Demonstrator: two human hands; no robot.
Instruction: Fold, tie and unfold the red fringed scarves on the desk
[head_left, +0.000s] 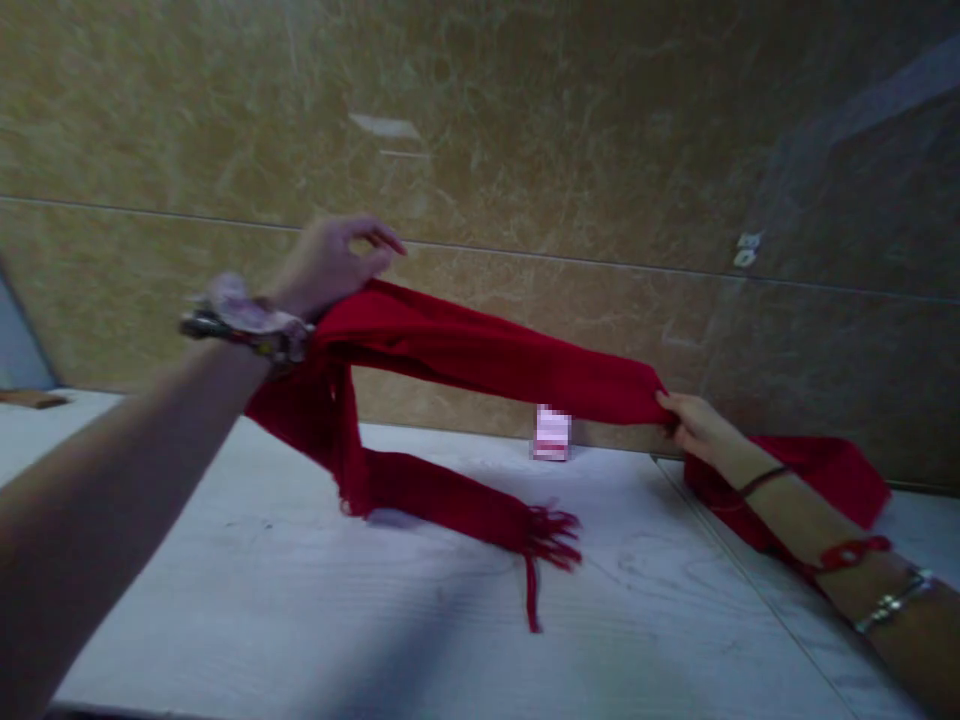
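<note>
A long red scarf (465, 350) with a fringed end is stretched through the air between my two hands. Around the wrist of my left hand (337, 255) the cloth is looped, while the curved fingers stand apart with nothing visible between them. My right hand (694, 420) pinches the scarf at the far end of the taut stretch. Past the right hand, more red cloth trails over the table behind my forearm. Below the left hand a section hangs down, and its tasselled end extends to the right just over the tabletop.
The pale wood-grain table (300, 600) has a seam on its right side. Behind it rises a brown marbled wall (525, 120) with a horizontal joint. A small pixelated pink-white item (552, 433) stands at the table's back edge. A brown strip (34, 398) lies far left.
</note>
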